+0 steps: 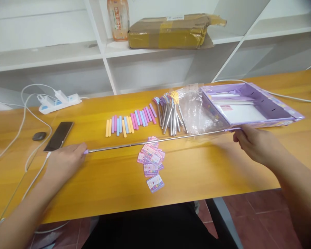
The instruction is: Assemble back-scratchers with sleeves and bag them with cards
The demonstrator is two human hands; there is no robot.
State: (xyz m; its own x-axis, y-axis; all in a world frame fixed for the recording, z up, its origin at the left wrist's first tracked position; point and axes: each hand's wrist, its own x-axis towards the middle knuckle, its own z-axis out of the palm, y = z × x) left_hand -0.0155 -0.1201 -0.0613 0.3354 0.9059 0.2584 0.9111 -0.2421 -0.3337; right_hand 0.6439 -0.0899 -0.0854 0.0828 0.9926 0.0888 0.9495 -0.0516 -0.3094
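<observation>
A telescopic back scratcher (155,141) is stretched out long between my two hands, above the wooden table. My left hand (67,159) is closed around its purple handle end. At the other end, the fingers of my right hand (251,140) pinch the purple head, which they mostly cover. Beneath the metal rod lies a loose pile of small printed cards (151,157). Beyond it, coloured handle sleeves (131,122) in yellow, purple, blue and pink lie in a row. A heap of back scratchers (172,116) with metal rods and coloured heads sits beside them.
A purple display box (269,103) and clear plastic bags (194,110) lie at the right. On the left are a phone (59,136), a small black object (39,136), a power strip (59,103) and cables. Shelves behind hold a taped carton (168,33) and a bottle (118,20).
</observation>
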